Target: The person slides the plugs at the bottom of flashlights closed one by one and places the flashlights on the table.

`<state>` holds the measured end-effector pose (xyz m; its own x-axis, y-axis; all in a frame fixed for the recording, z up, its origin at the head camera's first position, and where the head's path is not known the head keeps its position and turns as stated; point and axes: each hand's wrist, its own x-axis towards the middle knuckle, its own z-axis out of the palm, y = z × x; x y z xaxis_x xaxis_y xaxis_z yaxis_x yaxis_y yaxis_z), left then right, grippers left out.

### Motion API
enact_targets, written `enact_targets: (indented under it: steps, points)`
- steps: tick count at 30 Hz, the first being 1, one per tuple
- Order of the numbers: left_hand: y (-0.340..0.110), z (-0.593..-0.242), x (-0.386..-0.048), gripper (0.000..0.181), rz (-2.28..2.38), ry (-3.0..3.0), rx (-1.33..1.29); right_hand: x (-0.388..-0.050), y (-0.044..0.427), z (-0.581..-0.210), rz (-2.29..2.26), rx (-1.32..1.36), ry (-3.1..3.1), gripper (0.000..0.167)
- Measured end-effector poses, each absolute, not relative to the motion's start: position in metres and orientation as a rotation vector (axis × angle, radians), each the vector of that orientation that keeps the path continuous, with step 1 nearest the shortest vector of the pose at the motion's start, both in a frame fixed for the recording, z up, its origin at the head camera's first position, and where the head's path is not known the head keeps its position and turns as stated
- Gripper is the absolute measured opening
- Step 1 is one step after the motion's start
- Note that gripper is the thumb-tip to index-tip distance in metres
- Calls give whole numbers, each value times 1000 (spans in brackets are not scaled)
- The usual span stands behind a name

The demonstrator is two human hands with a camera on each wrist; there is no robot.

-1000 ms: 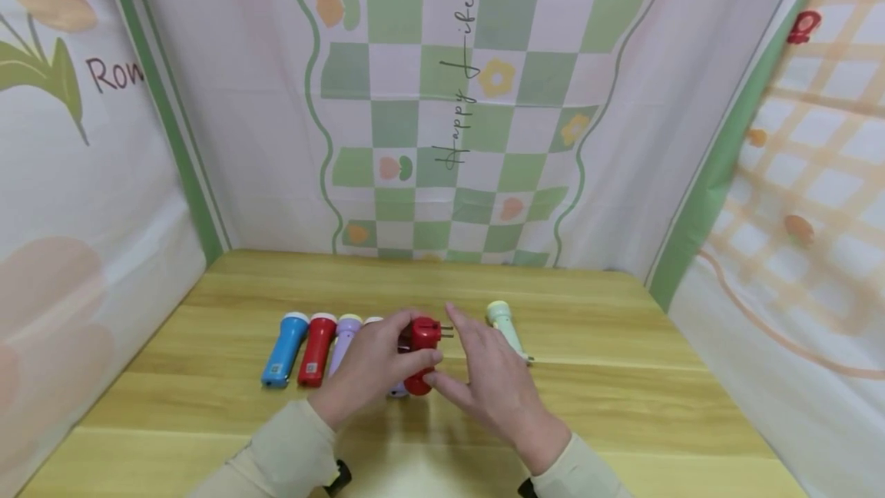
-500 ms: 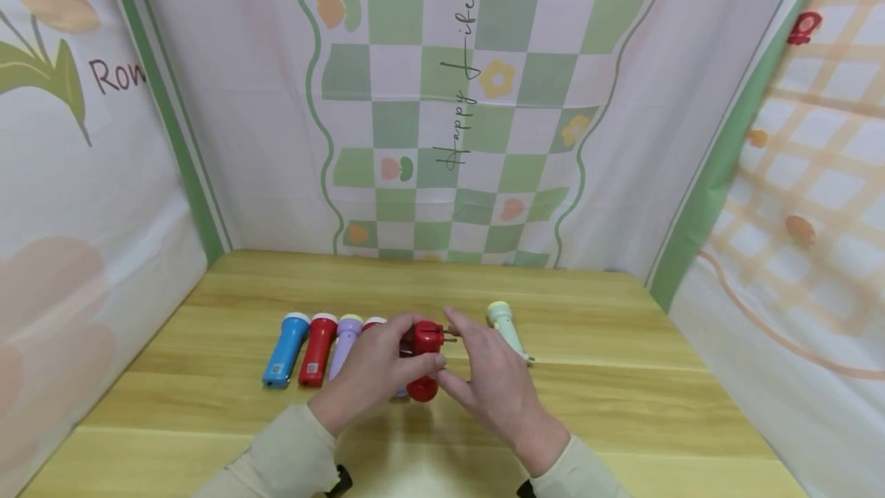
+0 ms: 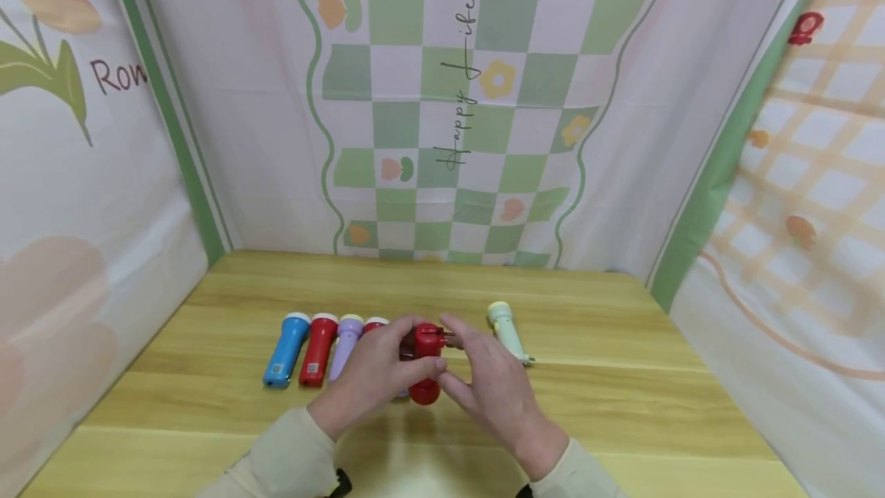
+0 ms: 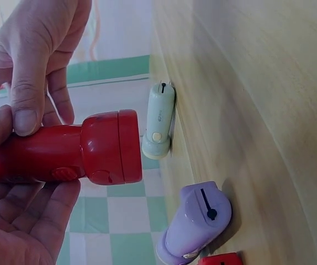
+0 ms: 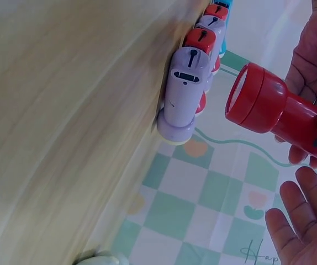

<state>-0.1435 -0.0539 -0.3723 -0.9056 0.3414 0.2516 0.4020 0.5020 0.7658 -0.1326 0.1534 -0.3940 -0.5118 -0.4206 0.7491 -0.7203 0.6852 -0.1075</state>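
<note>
My left hand point(image 3: 373, 375) grips a red flashlight point(image 3: 429, 340) above the table, thumb along its near side. Metal plug prongs stick out from its end towards my right hand point(image 3: 494, 386). Fairly straight right fingertips are at the prongs, partly covering them, and the right thumb is close to the flashlight's body. From the left wrist view, the flashlight's wide red head point(image 4: 111, 146) points away from both hands. In the right wrist view, the right fingers point(image 5: 305, 190) are spread beside it.
Left of my hands, a blue flashlight point(image 3: 286, 352), a red flashlight point(image 3: 318, 352), a purple flashlight point(image 3: 346, 344) and others stand in a row, partly hidden by my left hand. A pale green flashlight point(image 3: 506, 330) lies apart on the wooden table point(image 3: 608, 375). Printed curtains surround it.
The held flashlight has come slightly lower and towards me. My right fingertips have moved in over the prongs, which now show less. The flashlights on the table have not moved.
</note>
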Motion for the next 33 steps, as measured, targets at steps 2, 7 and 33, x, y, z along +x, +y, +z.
enact_targets:
  steps: [2, 7, 33]
  points:
    - [-54, -373, -143, 49, -1383, -2658, -664, -133, 153, -395, 546, 874, -2172, 78]
    - [-54, -374, -142, 48, -1394, -2625, -691, -132, 154, -395, 574, 899, -2158, 70]
    - [-47, -370, -137, 38, -1422, -2560, -666, -133, 154, -395, 655, 947, -2086, 44]
